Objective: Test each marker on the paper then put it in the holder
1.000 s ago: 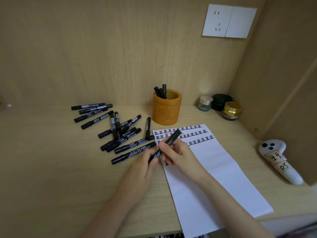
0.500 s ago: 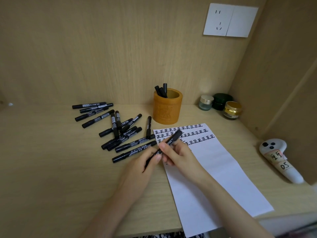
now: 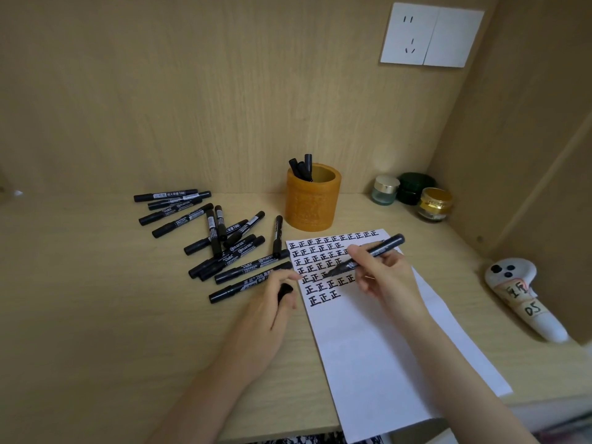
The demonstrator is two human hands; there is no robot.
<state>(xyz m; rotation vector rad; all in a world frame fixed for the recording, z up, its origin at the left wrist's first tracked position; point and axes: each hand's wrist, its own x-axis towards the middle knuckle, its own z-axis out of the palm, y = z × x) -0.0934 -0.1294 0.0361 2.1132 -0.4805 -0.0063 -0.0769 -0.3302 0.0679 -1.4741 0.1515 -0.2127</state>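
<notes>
My right hand (image 3: 381,277) grips an uncapped black marker (image 3: 381,248) slanted over the white paper (image 3: 378,354), its tip down near the rows of black written characters. My left hand (image 3: 272,302) rests at the paper's left edge and holds the marker's black cap (image 3: 284,291) in its curled fingers. An orange-brown holder (image 3: 312,201) stands behind the paper with three black markers (image 3: 302,166) sticking out. Several capped black markers (image 3: 224,241) lie scattered on the desk to the left of the paper.
Three small jars (image 3: 413,193) stand at the back right by the side wall. A white controller (image 3: 522,299) lies at the right of the desk. A wall socket (image 3: 431,35) sits high on the back panel.
The two hands pulled the marker apart: my left hand drew the cap off to the left, and my right hand moved the marker right, over the written rows.
</notes>
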